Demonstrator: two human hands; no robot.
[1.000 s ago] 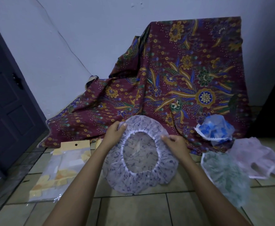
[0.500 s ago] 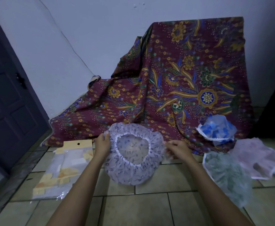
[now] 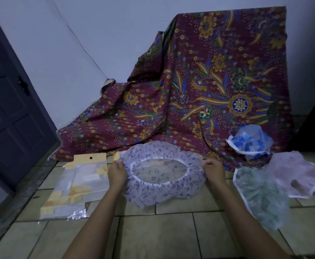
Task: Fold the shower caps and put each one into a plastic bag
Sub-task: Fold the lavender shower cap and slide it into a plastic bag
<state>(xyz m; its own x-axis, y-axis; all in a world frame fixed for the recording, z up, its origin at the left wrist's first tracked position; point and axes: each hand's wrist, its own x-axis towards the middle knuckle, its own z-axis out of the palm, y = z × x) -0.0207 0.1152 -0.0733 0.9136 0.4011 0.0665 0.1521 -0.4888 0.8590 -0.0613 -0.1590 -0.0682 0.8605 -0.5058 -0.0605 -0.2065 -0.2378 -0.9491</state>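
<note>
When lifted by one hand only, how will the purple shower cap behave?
The purple shower cap would probably flop: its frill sags below the left hand and right hand. It looks thin and see-through, so likely light.

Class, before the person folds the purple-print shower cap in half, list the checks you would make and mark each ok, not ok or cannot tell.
1. Purple-print shower cap spread open, elastic stretched into an oval: ok.
2. Left hand pinches the rim on one side: ok.
3. Right hand pinches the rim on the opposite side: ok.
4. Bare floor in front of the cap to fold on: ok.
5. Plastic bags lie beside the left hand: ok.
6. A bag's mouth is open and ready: cannot tell.
</note>
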